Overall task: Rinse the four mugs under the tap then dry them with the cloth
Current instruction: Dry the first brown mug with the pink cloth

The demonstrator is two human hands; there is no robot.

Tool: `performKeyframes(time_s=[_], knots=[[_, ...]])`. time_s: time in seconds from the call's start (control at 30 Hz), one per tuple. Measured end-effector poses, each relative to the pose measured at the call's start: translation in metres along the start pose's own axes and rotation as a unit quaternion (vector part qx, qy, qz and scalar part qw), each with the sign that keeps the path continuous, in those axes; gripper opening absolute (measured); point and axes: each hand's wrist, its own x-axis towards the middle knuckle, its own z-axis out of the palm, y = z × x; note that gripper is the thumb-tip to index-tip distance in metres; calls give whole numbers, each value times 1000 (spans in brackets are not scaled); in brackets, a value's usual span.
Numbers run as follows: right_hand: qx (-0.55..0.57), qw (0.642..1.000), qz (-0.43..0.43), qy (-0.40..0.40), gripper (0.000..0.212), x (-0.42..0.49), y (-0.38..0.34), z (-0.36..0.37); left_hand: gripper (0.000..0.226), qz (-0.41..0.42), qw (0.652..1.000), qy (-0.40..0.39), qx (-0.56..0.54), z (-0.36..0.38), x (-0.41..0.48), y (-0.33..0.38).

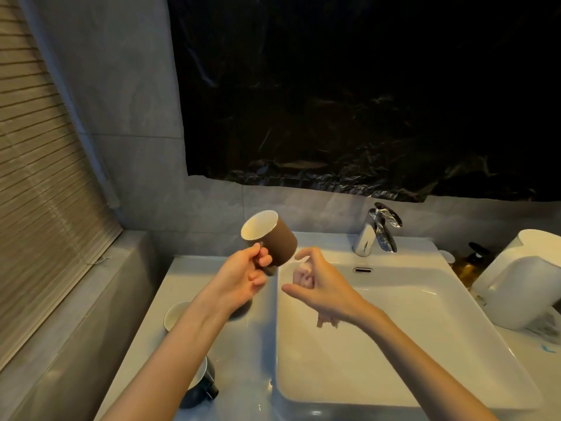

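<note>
My left hand (243,276) holds a brown mug (282,243) with a white inside by its handle. The mug is tilted, mouth up and to the left, above the counter left of the basin. My right hand (321,288) is just right of the mug with a pale pink cloth (303,276) bunched in its palm, thumb and forefinger spread. A cloth end hangs below the wrist. A white-rimmed mug (174,314) and a dark mug (203,385) stand on the counter, partly hidden by my left forearm. A brown shape under my left hand may be another mug.
The white sink basin (394,344) lies to the right, with a chrome tap (376,232) at its back; no water is visible. A white container (522,281) and an amber pump bottle (472,262) stand at the far right. A blind covers the left wall.
</note>
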Motion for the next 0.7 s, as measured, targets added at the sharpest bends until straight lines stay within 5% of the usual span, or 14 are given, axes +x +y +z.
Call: performKeyframes(time_s=[0.07, 0.17, 0.37, 0.53, 0.6, 0.7], knots=[[122, 989, 71, -35, 34, -3, -7, -17, 32, 96, 986, 54, 129, -3, -2, -2], [147, 986, 36, 70, 19, 2, -18, -37, 32, 212, 903, 114, 355, -8, -11, -2], [-93, 960, -217, 152, 23, 20, -34, -43, 31, 370, 783, 112, 487, -16, -13, -20], [-387, 842, -328, 186, 18, 41, -11, -26, 30, 474, 676, 134, 548, -16, -13, -25], [-382, 856, -291, 188, 15, 38, -11, -12, 34, 494, 648, 140, 563, -17, -12, -25], [-145, 960, -190, 144, 14, 29, -25, 3, 32, 504, 623, 140, 582, -18, -12, -28]])
